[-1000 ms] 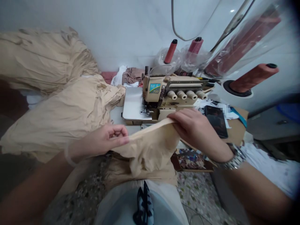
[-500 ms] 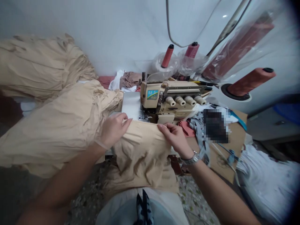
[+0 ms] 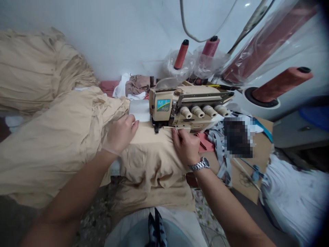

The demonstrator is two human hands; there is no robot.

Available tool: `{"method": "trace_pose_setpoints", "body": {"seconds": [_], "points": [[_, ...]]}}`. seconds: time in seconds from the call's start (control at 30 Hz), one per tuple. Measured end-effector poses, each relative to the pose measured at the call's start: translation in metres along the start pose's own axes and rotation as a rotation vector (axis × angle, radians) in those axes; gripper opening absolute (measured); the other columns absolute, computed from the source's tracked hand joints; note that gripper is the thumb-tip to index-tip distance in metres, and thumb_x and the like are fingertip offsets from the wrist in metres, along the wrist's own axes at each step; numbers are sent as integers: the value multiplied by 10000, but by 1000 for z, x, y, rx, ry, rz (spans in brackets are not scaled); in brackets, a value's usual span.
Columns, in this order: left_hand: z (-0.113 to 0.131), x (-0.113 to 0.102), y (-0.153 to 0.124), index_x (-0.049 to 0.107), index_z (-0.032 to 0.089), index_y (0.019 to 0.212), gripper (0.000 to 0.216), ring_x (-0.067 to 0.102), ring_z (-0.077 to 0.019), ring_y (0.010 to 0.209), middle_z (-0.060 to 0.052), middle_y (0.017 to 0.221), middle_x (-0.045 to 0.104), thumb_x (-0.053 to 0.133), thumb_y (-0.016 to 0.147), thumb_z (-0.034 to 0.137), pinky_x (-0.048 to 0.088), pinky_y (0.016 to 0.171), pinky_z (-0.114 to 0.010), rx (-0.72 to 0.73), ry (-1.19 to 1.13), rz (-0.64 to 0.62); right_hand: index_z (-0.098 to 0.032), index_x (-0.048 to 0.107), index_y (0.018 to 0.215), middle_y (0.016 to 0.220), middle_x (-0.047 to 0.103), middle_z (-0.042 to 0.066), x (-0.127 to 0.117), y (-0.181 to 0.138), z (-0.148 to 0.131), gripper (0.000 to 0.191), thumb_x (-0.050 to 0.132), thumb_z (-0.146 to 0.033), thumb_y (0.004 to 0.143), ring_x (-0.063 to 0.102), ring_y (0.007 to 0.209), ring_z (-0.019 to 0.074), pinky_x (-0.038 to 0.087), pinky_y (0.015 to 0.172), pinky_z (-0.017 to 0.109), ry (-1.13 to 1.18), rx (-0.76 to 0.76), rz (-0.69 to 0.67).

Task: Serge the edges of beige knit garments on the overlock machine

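Observation:
A beige cloth garment (image 3: 151, 159) lies across the front of a cream overlock sewing machine (image 3: 185, 108), and its edge reaches the needle area by the presser foot (image 3: 156, 127). My left hand (image 3: 120, 133) rests palm down on the cloth, left of the machine's steel bed plate (image 3: 139, 110). My right hand (image 3: 185, 147) pinches the cloth's edge just in front of the machine. A large gathered mass of the same beige cloth (image 3: 48, 144) spreads to the left. The cloth hides the machine's front edge.
Several reddish thread cones (image 3: 281, 84) stand behind and right of the machine, some in plastic wrap. Fabric scraps (image 3: 137, 85) lie behind it. To the right are a pixelated phone (image 3: 238, 137) on cardboard (image 3: 259, 175) and a white cloth pile (image 3: 293, 199).
My hands have lowered the raised cloth edge and laid it flat against the machine's front. Both hands have moved closer to the needle area, and the view has shifted slightly.

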State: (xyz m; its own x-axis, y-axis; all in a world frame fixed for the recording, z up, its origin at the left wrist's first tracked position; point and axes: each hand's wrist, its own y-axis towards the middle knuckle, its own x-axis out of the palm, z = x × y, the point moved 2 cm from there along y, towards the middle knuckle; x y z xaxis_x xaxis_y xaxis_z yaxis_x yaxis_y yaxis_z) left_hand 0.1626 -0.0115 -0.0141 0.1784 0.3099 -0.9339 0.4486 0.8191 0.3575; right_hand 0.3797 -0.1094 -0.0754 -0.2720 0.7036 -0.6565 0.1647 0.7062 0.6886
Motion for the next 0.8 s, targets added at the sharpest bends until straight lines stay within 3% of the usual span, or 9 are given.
{"method": "trace_pose_setpoints", "body": {"seconds": [0.17,0.23,0.33,0.4,0.47,0.57,0.63,0.73,0.8], "points": [[-7,9,32,652,187,939,207,668,-285,887,-101,959,705,501,963,327,422,668,-340,-32,-19,30,-201,553,728,575,568,26,-3,-5,5,343,443,-345,1019,489,498,150,320,528,284,130,-22,29],[-7,11,43,649,170,1000,198,655,-293,945,-126,1040,684,506,955,300,457,743,-358,12,-50,88,-194,582,793,628,587,36,-3,-8,-3,300,506,-412,985,529,557,170,362,553,283,228,12,-65],[-3,13,45,633,139,1084,229,634,-269,1034,-143,1123,661,469,946,220,478,881,-371,198,-233,117,-194,589,809,747,620,64,-2,-17,-20,260,636,-441,874,573,703,211,426,644,304,394,117,-294],[2,14,33,632,139,1133,278,620,-242,1111,-128,1157,676,437,945,202,466,967,-362,340,-395,18,-200,592,785,762,627,57,-2,-25,-29,170,652,-358,805,570,728,217,443,675,315,576,260,-445],[7,13,12,620,157,1226,351,556,-235,1248,-116,1281,655,404,953,202,411,1062,-383,409,-451,-83,-207,615,785,707,627,28,-4,-34,-32,110,612,-312,750,570,674,204,457,648,308,867,512,-528],[12,7,-21,576,240,1359,433,460,-282,1340,-85,1473,536,368,980,229,334,1086,-481,317,-314,-118,-205,675,793,632,640,13,-7,-44,-28,198,597,-378,735,594,602,204,483,587,307,1273,939,-591],[16,3,-35,555,289,1395,439,473,-313,1293,-80,1494,511,389,989,281,340,1018,-505,227,-224,-107,-200,727,877,725,711,31,-7,-44,-22,260,664,-419,752,652,693,223,520,650,320,1326,1050,-581],[22,1,-34,558,303,1396,434,482,-322,1254,-92,1473,519,411,990,342,343,952,-495,181,-180,-106,-221,748,1048,1009,766,43,-3,-38,-12,367,774,-433,750,678,950,233,523,835,316,1210,984,-426],[24,2,-26,573,309,1379,426,477,-323,1255,-87,1475,515,418,985,355,344,933,-491,171,-171,-127,-227,753,1058,1059,764,38,-1,-36,-7,384,795,-444,744,667,1010,224,510,875,301,1184,952,-336]]}}
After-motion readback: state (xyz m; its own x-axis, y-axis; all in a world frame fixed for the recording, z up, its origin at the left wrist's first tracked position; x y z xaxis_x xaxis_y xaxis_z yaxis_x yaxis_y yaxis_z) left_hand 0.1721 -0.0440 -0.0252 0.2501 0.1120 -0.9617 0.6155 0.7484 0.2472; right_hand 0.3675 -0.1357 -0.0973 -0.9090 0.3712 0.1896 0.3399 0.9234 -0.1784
